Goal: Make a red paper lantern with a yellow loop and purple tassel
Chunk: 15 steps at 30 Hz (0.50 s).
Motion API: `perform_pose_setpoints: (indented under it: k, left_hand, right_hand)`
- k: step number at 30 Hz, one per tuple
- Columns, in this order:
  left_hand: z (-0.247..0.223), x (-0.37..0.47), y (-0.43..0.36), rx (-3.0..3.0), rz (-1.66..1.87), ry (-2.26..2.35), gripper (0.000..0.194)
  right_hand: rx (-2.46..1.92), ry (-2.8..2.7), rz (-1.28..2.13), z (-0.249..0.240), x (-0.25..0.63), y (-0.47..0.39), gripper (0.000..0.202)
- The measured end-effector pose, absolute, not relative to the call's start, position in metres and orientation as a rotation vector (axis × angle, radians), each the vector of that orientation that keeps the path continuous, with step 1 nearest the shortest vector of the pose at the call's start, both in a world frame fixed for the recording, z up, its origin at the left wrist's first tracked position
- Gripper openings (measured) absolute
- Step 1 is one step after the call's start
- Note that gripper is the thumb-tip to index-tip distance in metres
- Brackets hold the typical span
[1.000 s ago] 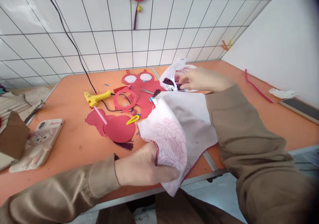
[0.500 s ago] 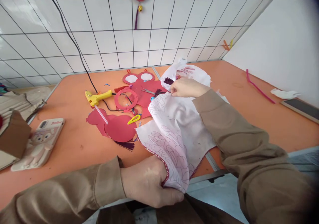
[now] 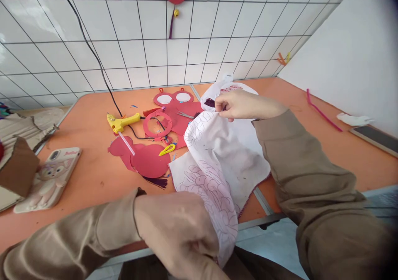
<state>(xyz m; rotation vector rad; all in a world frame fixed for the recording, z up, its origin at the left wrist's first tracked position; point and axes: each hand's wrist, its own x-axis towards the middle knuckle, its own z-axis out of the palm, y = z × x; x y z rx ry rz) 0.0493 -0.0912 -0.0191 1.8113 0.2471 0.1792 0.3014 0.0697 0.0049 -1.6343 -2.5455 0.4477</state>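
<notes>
A white cloth (image 3: 245,164) printed with outlined petals and edged in dark red stitching drapes from the orange table over its front edge. My left hand (image 3: 183,230) is closed on the cloth's near edge, low at the front of the table. Higher up, my right hand (image 3: 236,105) pinches the far edge of the same cloth, in front of a white plastic bag (image 3: 217,90) with dark material inside. The cloth hangs in loose folds between both hands. Its part behind my right sleeve is hidden.
Left of the cloth lie red paper shapes (image 3: 152,159), a red ring (image 3: 157,124), scissors (image 3: 185,114), a yellow clip (image 3: 167,149) and a yellow glue gun (image 3: 122,122) with a black cord. A phone (image 3: 49,178) and cardboard box (image 3: 18,170) are at far left; another phone (image 3: 377,139) is at right.
My left hand has come nearer and lower, pulling the cloth's near edge toward me. My right hand has shifted slightly right and up, still pinching the far edge.
</notes>
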Motion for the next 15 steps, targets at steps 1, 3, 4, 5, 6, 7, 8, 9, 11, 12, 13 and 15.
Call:
perform_pose_setpoints:
  k: [1,3,4,5,6,7,8,9,11,12,13,15]
  left_hand:
    - [-0.016,0.048,-0.086,1.806,0.176,0.306,0.054]
    - [-0.014,0.047,-0.071,1.802,0.368,0.59,0.053]
    - [-0.017,0.048,-0.06,1.82,0.53,0.78,0.05]
    - [-0.022,0.049,-0.048,1.826,0.715,0.98,0.043]
    - [-0.027,0.051,-0.035,1.83,0.869,1.122,0.03]
    - [-0.034,0.054,-0.021,1.83,0.945,1.199,0.017]
    - [-0.041,0.056,-0.008,1.83,0.978,1.253,0.024]
    - [-0.047,0.058,0.003,1.827,0.979,1.287,0.034]
    - [-0.056,0.063,0.019,1.786,0.9,1.272,0.036]
    - [-0.057,0.065,0.023,1.775,0.848,1.233,0.026]
    - [-0.057,0.067,0.024,1.753,0.809,1.18,0.017]
    - [-0.05,0.069,0.02,1.731,0.784,1.04,0.009]
  right_hand:
    - [-1.632,-2.545,0.466,0.008,0.3,0.066,0.01]
    - [-1.573,-2.569,0.457,0.014,0.297,0.06,0.01]
    - [-1.525,-2.584,0.448,0.017,0.295,0.057,0.01]
    - [-1.475,-2.602,0.448,0.019,0.293,0.054,0.01]
    - [-1.436,-2.618,0.45,0.021,0.291,0.052,0.01]
    - [-1.413,-2.624,0.45,0.022,0.289,0.05,0.009]
    - [-1.405,-2.621,0.446,0.023,0.288,0.049,0.009]
    - [-1.403,-2.607,0.437,0.024,0.287,0.047,0.008]
    - [-1.39,-2.556,0.409,0.026,0.287,0.045,0.008]
    - [-1.374,-2.526,0.394,0.027,0.288,0.044,0.011]
    - [-1.353,-2.5,0.381,0.028,0.289,0.043,0.015]
    - [-1.314,-2.482,0.383,0.031,0.291,0.041,0.026]
